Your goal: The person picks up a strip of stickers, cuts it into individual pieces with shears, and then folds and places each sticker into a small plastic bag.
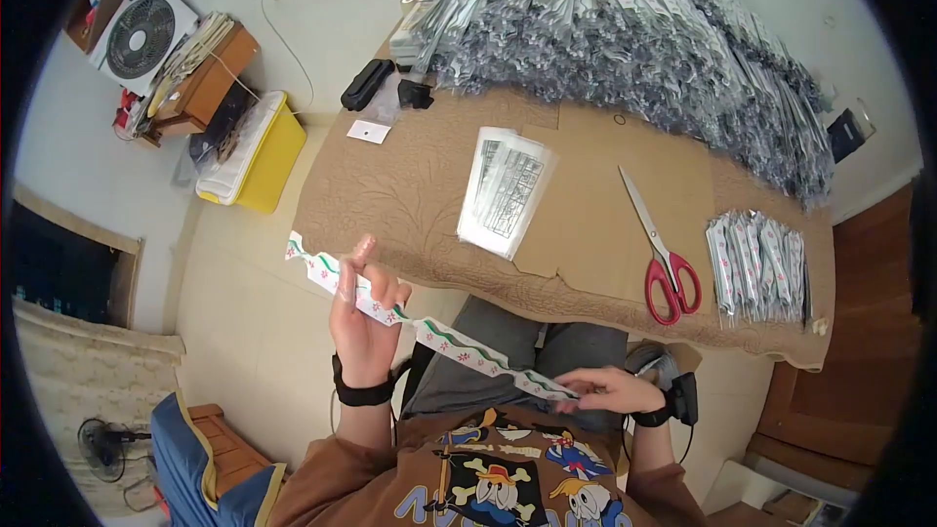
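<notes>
Together, left hand (366,322) and right hand (607,392) grip strip (459,344).

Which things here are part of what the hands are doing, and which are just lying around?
In hand: patterned strip, gripped by left hand and right hand.
Lying about: scissors, clear packet, small packet stack, big packet pile, yellow bin, fan.

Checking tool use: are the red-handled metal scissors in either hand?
No, the red-handled metal scissors lie on the brown tabletop; left hand and right hand hold a patterned paper strip.
</notes>
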